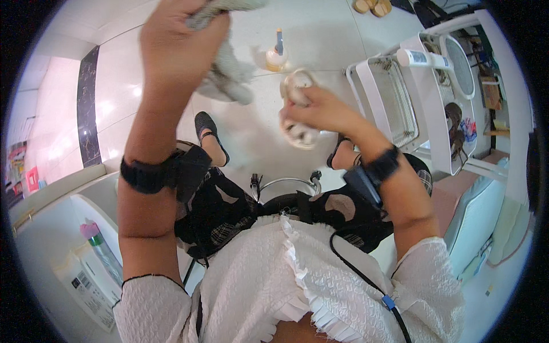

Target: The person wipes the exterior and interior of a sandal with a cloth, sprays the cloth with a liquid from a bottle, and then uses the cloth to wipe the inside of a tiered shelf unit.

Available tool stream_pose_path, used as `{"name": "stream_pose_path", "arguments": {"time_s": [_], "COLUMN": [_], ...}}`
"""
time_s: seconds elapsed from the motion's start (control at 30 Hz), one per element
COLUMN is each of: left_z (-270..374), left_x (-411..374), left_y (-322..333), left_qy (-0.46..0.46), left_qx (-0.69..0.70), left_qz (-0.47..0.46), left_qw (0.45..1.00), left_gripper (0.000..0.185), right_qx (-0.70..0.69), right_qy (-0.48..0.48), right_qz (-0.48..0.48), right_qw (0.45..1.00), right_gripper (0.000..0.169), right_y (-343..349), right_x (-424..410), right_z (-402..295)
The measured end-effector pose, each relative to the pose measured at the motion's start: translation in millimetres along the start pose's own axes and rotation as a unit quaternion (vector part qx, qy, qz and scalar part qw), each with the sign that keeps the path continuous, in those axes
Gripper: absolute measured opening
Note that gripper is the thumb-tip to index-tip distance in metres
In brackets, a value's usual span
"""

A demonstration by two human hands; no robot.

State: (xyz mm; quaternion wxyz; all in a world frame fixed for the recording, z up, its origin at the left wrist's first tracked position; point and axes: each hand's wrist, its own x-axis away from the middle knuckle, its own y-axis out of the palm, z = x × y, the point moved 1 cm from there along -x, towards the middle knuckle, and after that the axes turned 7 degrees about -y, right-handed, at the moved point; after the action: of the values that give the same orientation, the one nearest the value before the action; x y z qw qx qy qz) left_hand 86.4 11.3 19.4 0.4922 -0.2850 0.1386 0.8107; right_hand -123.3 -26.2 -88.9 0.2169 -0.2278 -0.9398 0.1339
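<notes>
My left hand (184,51) is raised at the upper left, its fingers closed on a crumpled pale grey cloth (229,70) that hangs below it. Over the floor to the right, my right hand (319,109) grips a white looped item (298,135) with openings in it. Motion blurs this item, and I cannot tell exactly what it is. The cloth and the white item are apart. Beyond my hands, a small bottle (276,61) with amber liquid and a blue-grey top stands upright on the tiled floor.
At right stands a white tiered rack (386,100) with brown sandals (454,128) and a white bottle (422,58). Tan footwear (372,6) lies at the far edge. A white bin (45,240) at left holds a pink-capped bottle (101,251) and a package bearing writing (88,285).
</notes>
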Motion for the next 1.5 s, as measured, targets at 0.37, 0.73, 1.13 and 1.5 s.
{"name": "stream_pose_path", "arguments": {"time_s": [0.37,0.73,1.13,1.5], "left_z": [7,-5,-2,1], "left_x": [10,22,24,20], "left_y": [-48,-49,-18,-18], "left_qy": [-0.025,-0.233,-0.336,-0.253], "left_qx": [-0.331,-0.255,-0.175,-0.132], "left_qz": [-0.112,0.082,0.051,-0.076], "left_qw": [0.937,0.935,0.924,0.956], "left_gripper": [0.029,0.03,0.036,0.029], "right_qx": [0.226,0.082,-0.668,-0.726], "right_qy": [0.049,0.151,0.224,-0.039], "right_qz": [-0.028,0.392,0.365,0.196], "right_qw": [0.973,0.904,0.609,0.658], "right_gripper": [0.038,0.024,0.02,0.051], "right_y": [159,101,84,13], "right_x": [-61,-56,-93,-57], "right_z": [202,275,332,91]}}
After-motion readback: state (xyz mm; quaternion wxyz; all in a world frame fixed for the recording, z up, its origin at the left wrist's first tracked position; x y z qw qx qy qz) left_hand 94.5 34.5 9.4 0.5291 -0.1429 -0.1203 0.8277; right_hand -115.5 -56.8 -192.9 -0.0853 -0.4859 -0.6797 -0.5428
